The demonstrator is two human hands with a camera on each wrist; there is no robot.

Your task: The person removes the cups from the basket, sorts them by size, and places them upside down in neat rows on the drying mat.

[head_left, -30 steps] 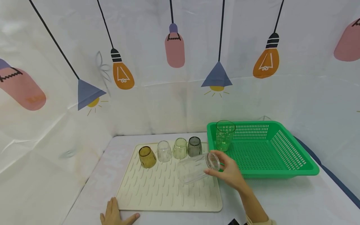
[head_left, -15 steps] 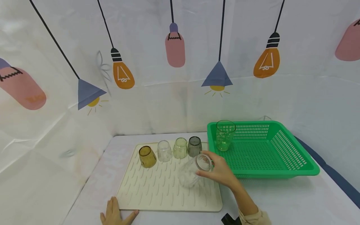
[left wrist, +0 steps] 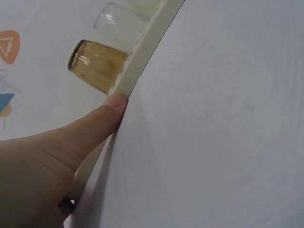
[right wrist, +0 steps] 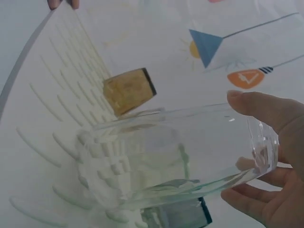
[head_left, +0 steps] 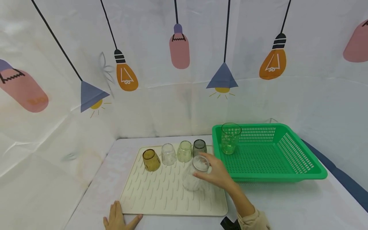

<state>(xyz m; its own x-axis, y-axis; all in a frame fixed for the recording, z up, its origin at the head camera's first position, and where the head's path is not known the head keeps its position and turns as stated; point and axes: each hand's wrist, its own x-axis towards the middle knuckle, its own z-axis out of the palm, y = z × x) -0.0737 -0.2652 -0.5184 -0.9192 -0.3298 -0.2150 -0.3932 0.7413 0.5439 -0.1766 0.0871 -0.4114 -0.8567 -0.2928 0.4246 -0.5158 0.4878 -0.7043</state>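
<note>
My right hand [head_left: 217, 172] grips the base end of a tall clear glass [head_left: 191, 179], thumb on one side and fingers on the other. The glass is mouth down over the right part of a cream drying mat [head_left: 161, 198]; its rim is at the mat, though I cannot tell whether it fully touches. In the right wrist view the clear glass [right wrist: 166, 156] spans the middle. At the mat's front left corner rests my left hand [head_left: 118, 220], fingers straight, its thumb [left wrist: 114, 100] pressing the edge in the left wrist view.
Along the mat's back stand upturned small glasses: amber [head_left: 151, 160], clear [head_left: 168, 154], pale yellow-green [head_left: 184, 152] and grey [head_left: 199, 147], the grey one just behind my right hand. A green plastic basket [head_left: 279, 176] at right holds a tall green-looking glass [head_left: 231, 140].
My right hand has moved left with the tall clear glass, tipping it from nearly lying to more upright, mouth down. My left hand has stayed in place.
</note>
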